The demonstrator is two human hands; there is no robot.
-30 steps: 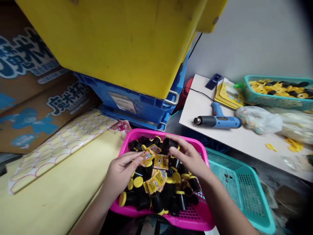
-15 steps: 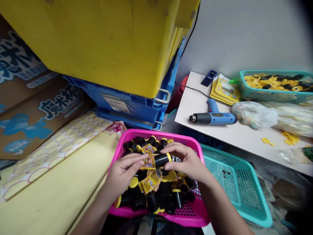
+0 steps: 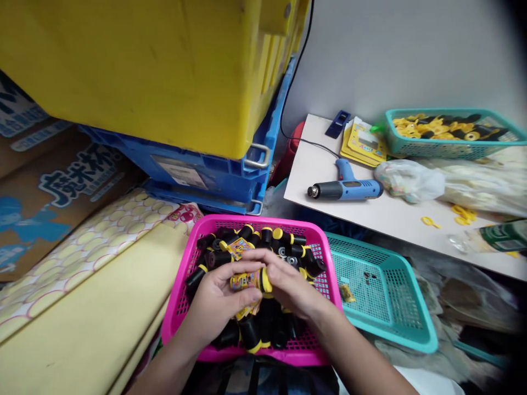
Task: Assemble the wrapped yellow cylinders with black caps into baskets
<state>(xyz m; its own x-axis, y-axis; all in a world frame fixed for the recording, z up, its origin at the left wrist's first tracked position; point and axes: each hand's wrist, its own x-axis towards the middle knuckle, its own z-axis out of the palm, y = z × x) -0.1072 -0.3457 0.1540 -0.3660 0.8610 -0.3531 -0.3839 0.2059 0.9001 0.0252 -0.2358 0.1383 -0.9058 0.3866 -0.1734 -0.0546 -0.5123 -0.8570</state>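
Note:
Over the pink basket (image 3: 168, 318), my left hand (image 3: 214, 296) is closed on a small black bottle with a yellow cap (image 3: 264, 281), its side wrapped in a colourful yellow printed label (image 3: 242, 281). Curled round the cap end is my right hand (image 3: 288, 282), its fingertips meeting those of the left above the bottle. Part of the bottle is hidden by my fingers. Beneath both hands lie several black bottles (image 3: 249, 332) with yellow caps. A loose printed label (image 3: 239, 247) rests on them behind my left hand.
Right of the pink basket is a teal basket (image 3: 415, 307) with a scrap of yellow label (image 3: 347, 293). On the white table (image 3: 304, 175) lie a blue heat gun (image 3: 348, 189), plastic bags and a basket of yellow parts (image 3: 453, 147). Stacked crates (image 3: 197, 175) stand ahead.
The label, held flat at the bottle's end before, now lies around its side. My hands have drawn together, the right curling farther over the cap. The camera view has shifted.

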